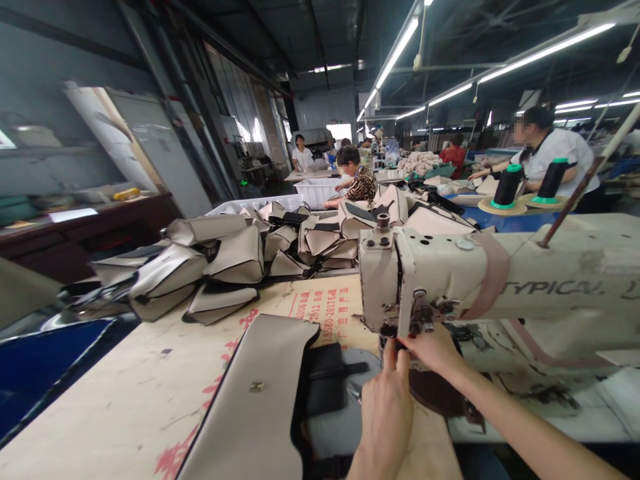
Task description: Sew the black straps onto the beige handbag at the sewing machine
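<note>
My left hand (386,405) reaches up to the needle area of a cream sewing machine (430,267), index and middle fingers raised, the others curled. My right hand (434,351) comes in from the right, its fingertips pinched together under the machine head and meeting the left fingertips. Whatever is between them is too small or hidden. Beside my left hand lies a beige bag piece (260,393) with black edging and a small metal emblem, its grey lining and black straps showing. A shiny metal bit (355,391) shows at my left hand; I cannot tell if it is held.
Several beige bags with black trim (235,257) are heaped behind the wooden board (125,373). Two black thread cones (507,187) stand behind the machine. A blue bin (45,373) is at the left. People (560,153) sit at other tables further back.
</note>
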Available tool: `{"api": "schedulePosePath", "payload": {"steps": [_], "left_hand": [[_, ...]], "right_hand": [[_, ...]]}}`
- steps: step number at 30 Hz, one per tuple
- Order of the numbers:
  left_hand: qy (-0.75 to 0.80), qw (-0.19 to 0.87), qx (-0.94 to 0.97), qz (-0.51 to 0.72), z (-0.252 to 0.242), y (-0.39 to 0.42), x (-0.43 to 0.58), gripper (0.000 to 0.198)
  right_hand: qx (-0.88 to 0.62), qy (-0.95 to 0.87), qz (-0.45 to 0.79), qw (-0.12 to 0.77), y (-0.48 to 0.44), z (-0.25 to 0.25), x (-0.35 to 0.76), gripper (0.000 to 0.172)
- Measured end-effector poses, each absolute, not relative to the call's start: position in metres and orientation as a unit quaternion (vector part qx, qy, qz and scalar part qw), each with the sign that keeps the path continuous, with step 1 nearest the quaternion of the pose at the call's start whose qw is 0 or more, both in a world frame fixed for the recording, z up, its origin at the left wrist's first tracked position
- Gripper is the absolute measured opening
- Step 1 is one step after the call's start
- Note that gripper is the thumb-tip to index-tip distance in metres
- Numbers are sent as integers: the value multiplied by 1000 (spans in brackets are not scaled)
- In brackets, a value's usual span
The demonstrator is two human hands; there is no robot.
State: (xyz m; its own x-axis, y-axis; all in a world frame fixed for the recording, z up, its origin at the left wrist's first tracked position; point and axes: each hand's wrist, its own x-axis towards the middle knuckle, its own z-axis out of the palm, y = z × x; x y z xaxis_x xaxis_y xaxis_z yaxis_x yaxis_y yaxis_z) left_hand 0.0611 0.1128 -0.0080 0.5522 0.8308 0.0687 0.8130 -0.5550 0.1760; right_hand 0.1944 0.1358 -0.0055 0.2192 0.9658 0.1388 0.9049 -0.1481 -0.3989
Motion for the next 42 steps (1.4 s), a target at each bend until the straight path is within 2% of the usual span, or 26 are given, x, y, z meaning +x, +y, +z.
{"api": "schedulePosePath", "payload": {"steps": [9,16,19,23,28,31,35,38,40,42], "left_hand": [[467,59,880,67,-13,110,60,39],[461,100,876,101,-12,113,57,35],[467,184,840,207,-16,110,48,26],[489,377,686,386,-28,110,38,21],[450,609,483,440,-35,127,46,34],[375,679,433,459,-37,128,49,30],[342,687,479,426,-38,109,25,27],[331,661,598,308,-32,96,-6,28],[353,597,679,241,-27,97,-21,24],[420,495,719,247,-27,107,-24,21]], "right_hand": [[-734,-663,50,139,132,-12,192,26],[-671,-730,48,118,128,-3,198,27],[-651,-749,40,117,125,-2,198,25],[-615,-778,39,121,122,-5,198,24],[-587,-798,47,128,120,-1,202,26],[-614,-774,37,150,111,6,204,29],[-607,-763,54,214,81,8,207,30],[-582,-767,73,260,47,-1,220,28],[-579,-761,45,289,21,-7,241,24],[-582,-736,-16,347,-5,-10,269,19]]}}
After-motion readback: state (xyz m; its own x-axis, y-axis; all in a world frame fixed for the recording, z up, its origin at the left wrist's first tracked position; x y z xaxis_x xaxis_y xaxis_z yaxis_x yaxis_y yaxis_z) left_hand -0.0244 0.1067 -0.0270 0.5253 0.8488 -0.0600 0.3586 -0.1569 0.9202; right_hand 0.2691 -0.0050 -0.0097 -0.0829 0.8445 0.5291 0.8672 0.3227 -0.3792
